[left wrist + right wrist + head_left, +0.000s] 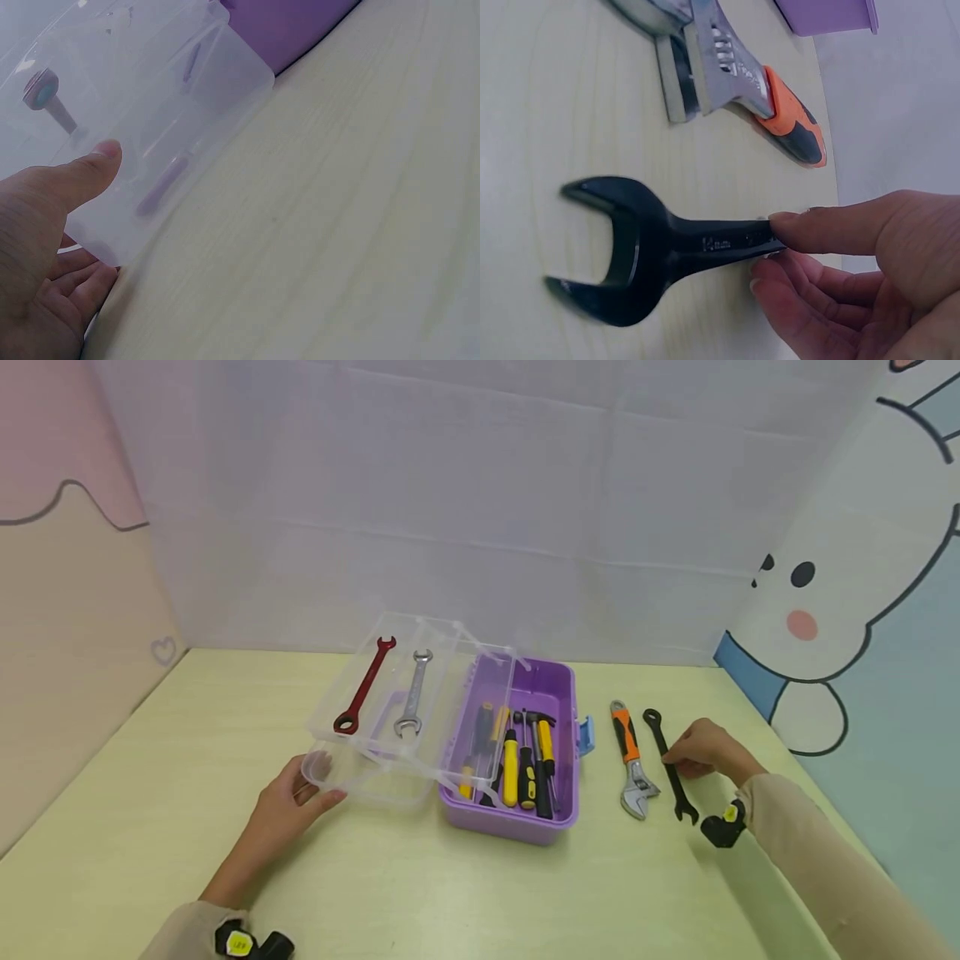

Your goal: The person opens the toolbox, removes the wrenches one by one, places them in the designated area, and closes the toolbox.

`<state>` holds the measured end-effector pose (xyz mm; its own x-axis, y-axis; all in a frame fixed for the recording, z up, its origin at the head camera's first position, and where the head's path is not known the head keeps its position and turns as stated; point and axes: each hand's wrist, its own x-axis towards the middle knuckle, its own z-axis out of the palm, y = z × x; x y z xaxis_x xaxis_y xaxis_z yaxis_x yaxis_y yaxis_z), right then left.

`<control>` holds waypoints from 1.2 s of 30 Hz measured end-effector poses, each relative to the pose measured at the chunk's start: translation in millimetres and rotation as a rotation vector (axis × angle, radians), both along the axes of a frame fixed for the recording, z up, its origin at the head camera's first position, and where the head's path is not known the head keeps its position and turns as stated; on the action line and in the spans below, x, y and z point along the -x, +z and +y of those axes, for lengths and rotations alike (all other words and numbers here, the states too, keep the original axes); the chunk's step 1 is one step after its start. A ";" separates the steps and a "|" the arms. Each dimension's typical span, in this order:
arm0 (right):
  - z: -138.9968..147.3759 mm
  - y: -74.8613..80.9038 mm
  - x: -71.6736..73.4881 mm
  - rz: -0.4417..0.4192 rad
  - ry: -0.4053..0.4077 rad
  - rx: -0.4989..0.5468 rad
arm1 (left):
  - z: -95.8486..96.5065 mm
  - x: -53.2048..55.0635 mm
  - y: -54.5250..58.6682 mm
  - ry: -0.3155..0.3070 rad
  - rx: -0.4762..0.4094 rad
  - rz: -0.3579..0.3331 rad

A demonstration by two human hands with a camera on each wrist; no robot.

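Observation:
In the head view my right hand [705, 749] pinches a black combination wrench [670, 768] by its shank; the right wrist view shows the thumb on top of the shank [750, 234], fingers under it. My left hand [288, 797] grips the outer corner of the toolbox's clear plastic lid [187, 135], its thumb on the near side. A red wrench [365, 685] and a silver wrench [413, 693] lie in the clear lid. Beside the black wrench lies an adjustable wrench [630, 760] with an orange and black handle.
The purple toolbox [510, 831] stands open in mid-table, its light blue latch [586, 736] on the right. Inside lie several yellow-and-black screwdrivers [527, 781] and a small hammer [537, 760]. A white cloth wall [465, 510] rises behind the table [420, 893].

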<state>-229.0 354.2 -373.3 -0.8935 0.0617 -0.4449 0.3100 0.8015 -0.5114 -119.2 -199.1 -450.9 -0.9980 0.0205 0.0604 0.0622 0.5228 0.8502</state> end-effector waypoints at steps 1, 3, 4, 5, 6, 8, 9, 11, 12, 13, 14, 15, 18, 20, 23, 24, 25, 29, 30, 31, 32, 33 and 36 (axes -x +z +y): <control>0.8 -0.9 0.2 -0.003 -0.001 -0.002 | 0.2 0.6 0.0 -0.002 0.003 -0.001; 2.0 -2.2 0.0 -0.005 -0.002 -0.005 | 0.8 1.5 0.1 -0.004 0.004 -0.002; 2.5 -2.8 0.0 -0.005 -0.002 -0.008 | 1.1 1.8 0.2 -0.006 0.004 -0.002; 3.0 -3.4 -0.1 -0.005 -0.003 -0.010 | 1.3 2.1 0.1 -0.007 0.004 -0.005; 3.4 -3.8 -0.4 -0.004 -0.002 -0.012 | 1.6 2.2 0.2 -0.008 0.001 -0.008; 3.7 -4.2 -1.0 -0.005 0.000 -0.012 | 2.0 2.3 0.2 -0.009 0.000 -0.015; 3.6 -4.2 -1.1 -0.005 0.001 -0.013 | 2.1 2.3 0.2 -0.009 0.002 -0.017; 3.4 -3.9 -0.9 -0.005 0.007 -0.014 | 2.1 2.3 0.5 -0.007 0.008 -0.014; 3.2 -3.6 -0.6 -0.005 0.011 -0.014 | 2.0 2.3 0.7 -0.006 0.010 -0.011; 3.1 -2.9 -0.2 -0.005 0.014 -0.014 | 2.0 2.3 1.0 -0.005 0.011 -0.007; 3.0 -2.2 0.4 -0.004 0.017 -0.015 | 2.0 2.2 1.4 -0.005 0.011 -0.003; 3.0 -1.4 1.1 -0.002 0.021 -0.016 | 2.1 2.2 1.8 -0.006 0.009 -0.001; 2.6 2.3 3.3 0.003 0.030 -0.011 | 2.5 2.2 3.1 -0.007 -0.001 -0.001; 1.7 5.0 4.8 0.005 0.036 -0.005 | 2.8 2.2 3.8 -0.005 0.000 -0.002; -0.9 9.9 6.4 -0.002 0.046 0.001 | 2.7 2.3 4.6 0.000 0.008 -0.002; -2.1 11.6 6.7 -0.004 0.048 0.003 | 2.5 2.3 4.8 0.001 0.010 -0.001; -3.2 13.2 7.1 -0.002 0.055 0.003 | 2.4 2.2 5.0 0.001 0.013 0.000; -9.1 20.9 8.3 0.011 0.085 0.008 | 1.7 1.4 5.6 0.003 0.012 -0.002; -10.7 22.9 8.6 0.017 0.093 0.010 | 1.6 1.1 5.6 0.003 0.011 -0.003; -12.0 24.8 8.9 0.022 0.103 0.012 | 1.6 0.9 5.5 0.003 0.009 -0.005; -13.4 26.8 9.2 0.025 0.111 0.015 | 1.5 0.6 5.2 0.003 0.007 -0.007; -14.6 28.5 9.7 0.027 0.118 0.019 | 1.5 0.4 4.9 0.003 0.006 -0.008; -18.3 32.8 11.7 0.035 0.144 0.015 | 1.4 0.0 3.9 0.003 0.006 -0.007</control>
<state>-240.8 335.9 -340.5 -0.9076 -0.0746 -0.4132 0.1740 0.8288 -0.5318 -119.1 -197.7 -447.0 -0.9984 0.0184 0.0538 0.0553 0.5282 0.8473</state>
